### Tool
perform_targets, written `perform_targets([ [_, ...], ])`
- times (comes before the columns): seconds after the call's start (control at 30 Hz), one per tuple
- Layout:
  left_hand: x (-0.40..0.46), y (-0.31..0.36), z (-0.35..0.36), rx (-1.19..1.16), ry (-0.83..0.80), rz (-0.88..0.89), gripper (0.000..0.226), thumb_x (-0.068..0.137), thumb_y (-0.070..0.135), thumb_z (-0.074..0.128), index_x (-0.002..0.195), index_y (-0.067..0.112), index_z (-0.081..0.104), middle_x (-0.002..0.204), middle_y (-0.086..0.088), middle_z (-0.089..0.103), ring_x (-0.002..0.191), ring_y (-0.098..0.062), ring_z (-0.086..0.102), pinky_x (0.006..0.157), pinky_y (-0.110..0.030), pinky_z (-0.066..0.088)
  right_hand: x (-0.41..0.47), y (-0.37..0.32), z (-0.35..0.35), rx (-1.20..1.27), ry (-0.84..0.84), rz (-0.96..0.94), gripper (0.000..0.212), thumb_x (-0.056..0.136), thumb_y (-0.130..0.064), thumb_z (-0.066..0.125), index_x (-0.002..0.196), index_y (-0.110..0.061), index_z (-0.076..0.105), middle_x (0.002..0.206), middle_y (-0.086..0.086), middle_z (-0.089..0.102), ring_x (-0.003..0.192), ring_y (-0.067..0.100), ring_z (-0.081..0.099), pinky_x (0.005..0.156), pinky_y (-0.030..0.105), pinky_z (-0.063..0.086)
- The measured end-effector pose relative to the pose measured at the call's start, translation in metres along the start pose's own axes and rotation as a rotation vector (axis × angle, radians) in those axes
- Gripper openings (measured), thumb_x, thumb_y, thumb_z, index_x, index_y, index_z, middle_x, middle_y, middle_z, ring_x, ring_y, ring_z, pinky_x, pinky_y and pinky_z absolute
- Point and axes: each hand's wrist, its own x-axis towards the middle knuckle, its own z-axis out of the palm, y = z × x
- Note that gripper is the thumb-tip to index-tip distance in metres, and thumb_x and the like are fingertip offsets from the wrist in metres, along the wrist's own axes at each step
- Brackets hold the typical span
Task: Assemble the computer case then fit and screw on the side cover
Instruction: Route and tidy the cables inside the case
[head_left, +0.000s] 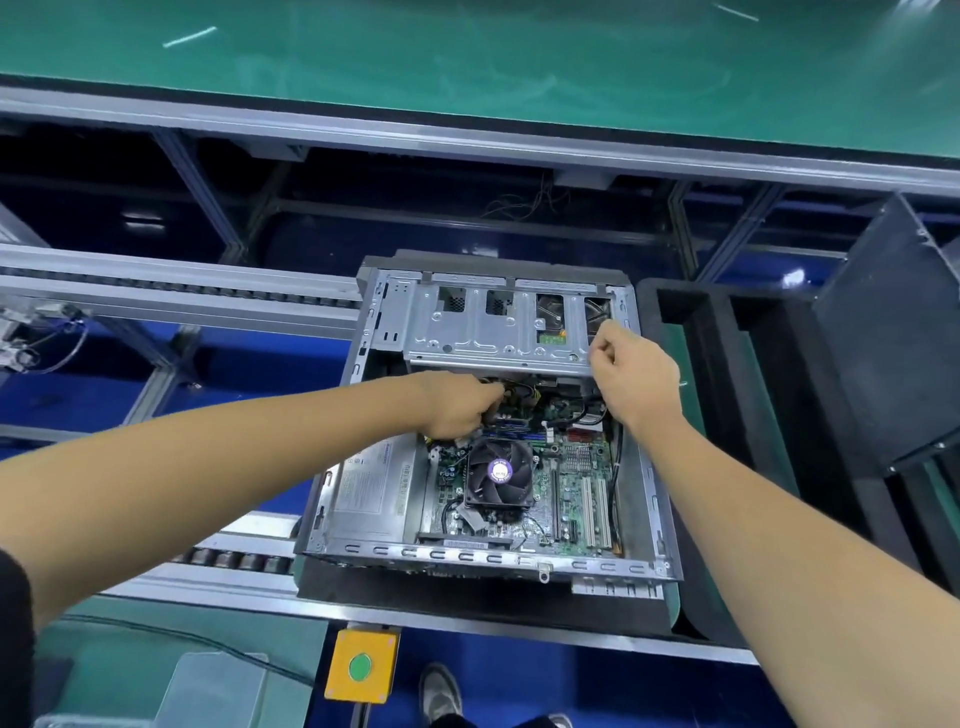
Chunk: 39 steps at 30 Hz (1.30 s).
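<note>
Head view shows the right hand (631, 371) pinching the right end of the hinged metal drive cage (493, 325), thumb and fingers closed on its near corner; judging by that hold, it is steadying the cage so it does not drop while the other hand works beneath. The left hand (460, 405) reaches in under the cage's near edge, fingers curled down among the cables (519, 397) at the far end of the motherboard (571, 488). It seems to be gripping or tucking a connector there, though the fingertips are hidden and what exactly they hold cannot be told.

Just nearer than that hand sits the CPU fan (498, 475), with the power supply (371, 486) to its left. All of this lies inside the computer case (644, 564), which rests on its side, open face up, on the conveyor line (234, 558), so the interior is reachable from above. To the right of the case stand black foam trays (727, 332), and a dark panel (893, 322) leans upright further right; it may be the side cover, though this is uncertain. The cover is not yet fitted, so the task looks early.
</note>
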Motion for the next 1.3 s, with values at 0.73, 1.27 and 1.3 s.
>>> perform_targets([
  [0.73, -0.043, 0.01, -0.025, -0.889, 0.443, -0.032, 0.009, 0.092, 0.04, 0.041, 0.096, 0.032, 0.041, 0.066, 0.0, 0.065, 0.055, -0.012, 0.052, 0.052, -0.028, 0.042, -0.03, -0.091, 0.004, 0.451, -0.546, -0.31, 0.02, 0.083, -0.019, 0.064, 0.074, -0.034, 0.054, 0.072, -0.006, 0.057, 0.061, 0.012, 0.051, 0.062, 0.032, 0.042],
  [1.27, -0.014, 0.02, 0.008, -0.804, 0.233, -0.233, 0.055, 0.095, 0.021, 0.07, 0.145, 0.017, 0.049, 0.143, -0.009, 0.055, 0.127, -0.024, 0.057, 0.109, -0.042, 0.046, -0.032, -0.093, -0.03, 1.558, -0.345, 0.195, 0.008, 0.069, -0.005, 0.041, 0.07, -0.008, 0.049, 0.064, 0.004, 0.062, 0.091, 0.04, 0.075, 0.075, 0.033, 0.059],
  [1.3, -0.011, 0.021, 0.007, -0.753, 0.241, -0.237, 0.05, 0.096, 0.019, 0.069, 0.143, 0.016, 0.052, 0.139, -0.009, 0.059, 0.122, -0.024, 0.06, 0.107, -0.041, 0.048, -0.032, -0.093, -0.03, 1.573, -0.344, 0.209, 0.012, 0.073, -0.002, 0.039, 0.071, -0.008, 0.049, 0.063, 0.004, 0.063, 0.09, 0.041, 0.075, 0.074, 0.033, 0.058],
])
